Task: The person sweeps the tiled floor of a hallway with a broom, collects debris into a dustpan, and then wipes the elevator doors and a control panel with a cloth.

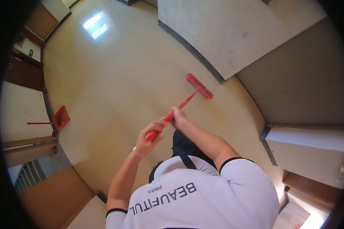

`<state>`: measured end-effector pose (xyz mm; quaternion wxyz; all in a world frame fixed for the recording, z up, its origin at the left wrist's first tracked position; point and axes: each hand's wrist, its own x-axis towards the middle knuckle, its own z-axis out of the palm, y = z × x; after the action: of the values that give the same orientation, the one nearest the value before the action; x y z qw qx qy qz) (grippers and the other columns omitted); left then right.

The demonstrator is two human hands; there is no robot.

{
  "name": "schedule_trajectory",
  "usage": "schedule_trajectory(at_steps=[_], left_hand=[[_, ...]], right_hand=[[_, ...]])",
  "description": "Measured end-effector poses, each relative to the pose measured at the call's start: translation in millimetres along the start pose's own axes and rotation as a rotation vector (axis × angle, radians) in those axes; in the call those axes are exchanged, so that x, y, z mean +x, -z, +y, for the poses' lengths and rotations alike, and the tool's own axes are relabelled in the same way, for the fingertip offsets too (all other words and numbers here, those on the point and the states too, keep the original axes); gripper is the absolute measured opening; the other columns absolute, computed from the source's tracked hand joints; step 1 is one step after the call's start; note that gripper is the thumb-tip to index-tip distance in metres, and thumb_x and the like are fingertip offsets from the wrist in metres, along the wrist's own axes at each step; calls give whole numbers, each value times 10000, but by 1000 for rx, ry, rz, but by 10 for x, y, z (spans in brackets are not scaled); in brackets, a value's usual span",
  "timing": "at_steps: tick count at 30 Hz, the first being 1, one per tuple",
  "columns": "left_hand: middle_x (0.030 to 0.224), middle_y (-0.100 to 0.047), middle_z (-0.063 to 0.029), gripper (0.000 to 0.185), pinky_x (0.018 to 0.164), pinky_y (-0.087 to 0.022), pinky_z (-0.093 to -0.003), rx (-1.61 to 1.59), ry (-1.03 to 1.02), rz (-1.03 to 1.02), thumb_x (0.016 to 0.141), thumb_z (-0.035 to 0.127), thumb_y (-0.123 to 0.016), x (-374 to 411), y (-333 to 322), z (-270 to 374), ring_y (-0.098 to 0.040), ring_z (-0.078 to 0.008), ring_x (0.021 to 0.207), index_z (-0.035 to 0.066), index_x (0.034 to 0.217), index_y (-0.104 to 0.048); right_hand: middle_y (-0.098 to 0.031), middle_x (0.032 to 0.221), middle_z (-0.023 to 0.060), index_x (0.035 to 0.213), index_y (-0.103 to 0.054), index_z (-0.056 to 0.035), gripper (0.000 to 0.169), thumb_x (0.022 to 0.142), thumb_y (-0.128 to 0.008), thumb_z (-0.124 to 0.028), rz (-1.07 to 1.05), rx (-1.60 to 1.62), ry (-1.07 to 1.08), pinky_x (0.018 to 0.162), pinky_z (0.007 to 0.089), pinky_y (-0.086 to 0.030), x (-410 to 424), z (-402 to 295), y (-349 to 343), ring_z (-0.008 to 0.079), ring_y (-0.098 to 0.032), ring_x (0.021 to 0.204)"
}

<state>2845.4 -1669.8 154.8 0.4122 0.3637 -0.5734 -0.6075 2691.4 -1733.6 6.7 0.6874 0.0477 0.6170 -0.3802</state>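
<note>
A red long-handled broom (188, 99) slants across the floor in front of my body. My left hand (149, 138) is wrapped around the upper end of its handle, where a rounded red tip shows. Further down, my right hand (178, 116) grips the same handle. The broom head (199, 86) is at floor level, a short way from the corner of a wall; its bristles are hard to make out. Against the left wall stands a red dustpan (61, 117) with a long thin handle, apart from both hands.
Pale floor tiles (126, 74) carry a bright window reflection. A white wall (218, 37) with a dark baseboard (200, 57) juts in at the upper right. To the left are a dark red door (25, 71) and a stair opening with railings (30, 174). Small specks lie along the right baseboard.
</note>
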Motion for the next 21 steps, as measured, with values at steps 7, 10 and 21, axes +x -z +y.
schedule_trajectory(at_steps=[7, 10, 21], left_hand=[[963, -577, -119, 97, 721, -432, -268, 114, 179, -60, 769, 74, -575, 1833, -517, -451, -549, -180, 900, -9, 746, -532], [925, -590, -115, 74, 707, -445, -279, 110, 293, 63, 776, 42, -547, 1706, -217, -530, -554, -180, 915, -31, 764, -549], [700, -591, -98, 210, 888, -361, -407, 427, 224, 139, 765, 141, -524, 1166, 740, 1239, -552, -293, 957, 2, 612, -487]], right_hand=[[-539, 648, 61, 765, -461, -111, 129, 757, -496, -234, 138, -86, -49, 504, 322, -471, 1340, -1593, 600, 171, -530, 556], [-560, 669, 90, 795, -452, -104, 137, 736, -479, -225, 109, 18, -113, 523, 328, -482, 1526, -1279, 317, 197, -546, 575], [-528, 574, -1, 699, -479, -118, 127, 744, -499, -236, -422, -48, -583, 450, 255, -426, 226, -163, -1716, 119, -499, 481]])
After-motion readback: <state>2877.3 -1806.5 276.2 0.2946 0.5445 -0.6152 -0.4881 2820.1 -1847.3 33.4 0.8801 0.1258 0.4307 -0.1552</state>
